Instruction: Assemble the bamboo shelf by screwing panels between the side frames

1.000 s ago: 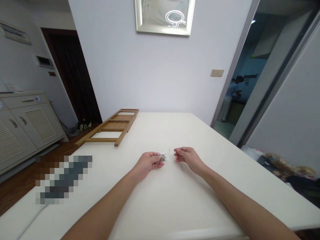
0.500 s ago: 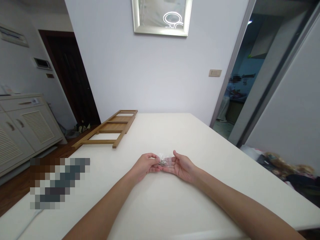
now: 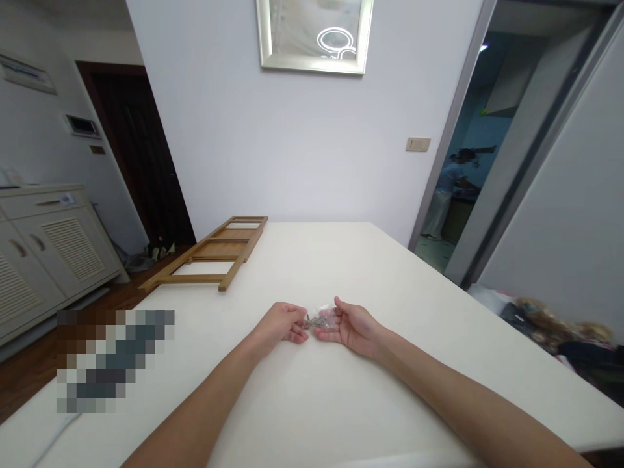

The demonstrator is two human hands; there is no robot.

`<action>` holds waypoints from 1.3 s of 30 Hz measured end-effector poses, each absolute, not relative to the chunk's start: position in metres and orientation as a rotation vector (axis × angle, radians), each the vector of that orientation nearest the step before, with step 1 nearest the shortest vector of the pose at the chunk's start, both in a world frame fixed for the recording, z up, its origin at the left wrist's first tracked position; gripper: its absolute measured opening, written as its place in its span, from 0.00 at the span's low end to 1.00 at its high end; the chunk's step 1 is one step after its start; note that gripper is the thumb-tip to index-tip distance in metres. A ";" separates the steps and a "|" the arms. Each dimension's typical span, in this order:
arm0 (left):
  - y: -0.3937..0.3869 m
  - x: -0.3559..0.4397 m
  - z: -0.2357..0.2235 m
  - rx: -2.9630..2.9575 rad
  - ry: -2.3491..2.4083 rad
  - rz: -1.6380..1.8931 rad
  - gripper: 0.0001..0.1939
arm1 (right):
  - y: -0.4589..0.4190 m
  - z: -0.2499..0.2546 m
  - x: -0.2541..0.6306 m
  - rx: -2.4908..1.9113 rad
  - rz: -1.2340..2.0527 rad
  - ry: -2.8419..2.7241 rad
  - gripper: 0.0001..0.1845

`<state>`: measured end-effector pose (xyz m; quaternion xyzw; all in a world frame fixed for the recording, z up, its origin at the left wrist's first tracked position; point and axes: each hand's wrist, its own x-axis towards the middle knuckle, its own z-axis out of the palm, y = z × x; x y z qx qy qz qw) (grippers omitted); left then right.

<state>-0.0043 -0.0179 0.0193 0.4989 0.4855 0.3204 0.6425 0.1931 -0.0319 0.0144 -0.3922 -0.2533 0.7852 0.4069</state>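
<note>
A small clear plastic bag of metal screws (image 3: 319, 318) is held between my two hands, just above the white table (image 3: 341, 273). My left hand (image 3: 280, 324) pinches the bag's left end with thumb and fingertips. My right hand (image 3: 353, 327) lies palm up beside it, its fingers curled under and around the bag's right end. Both forearms reach in from the near edge. The bag's contents are too small to make out singly.
A wooden slatted frame (image 3: 209, 253) lies at the table's far left, overhanging the edge. A white cabinet (image 3: 43, 240) stands left. A blurred patch (image 3: 114, 361) sits near the left edge. A person (image 3: 451, 195) stands beyond the right doorway.
My right hand turned palm up and moved left to meet the bag held by my left hand. Both hands then drew slightly nearer to me.
</note>
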 end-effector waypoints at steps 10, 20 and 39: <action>-0.020 -0.003 0.020 1.122 1.086 0.739 0.14 | -0.036 0.019 0.190 -0.957 1.953 -0.639 0.22; -0.024 -0.003 0.023 1.183 1.106 0.748 0.16 | -0.037 0.022 0.190 -0.941 1.942 -0.581 0.22; -0.167 -0.028 0.140 1.586 0.608 1.297 0.22 | -0.034 0.012 0.192 -0.869 1.993 -0.634 0.24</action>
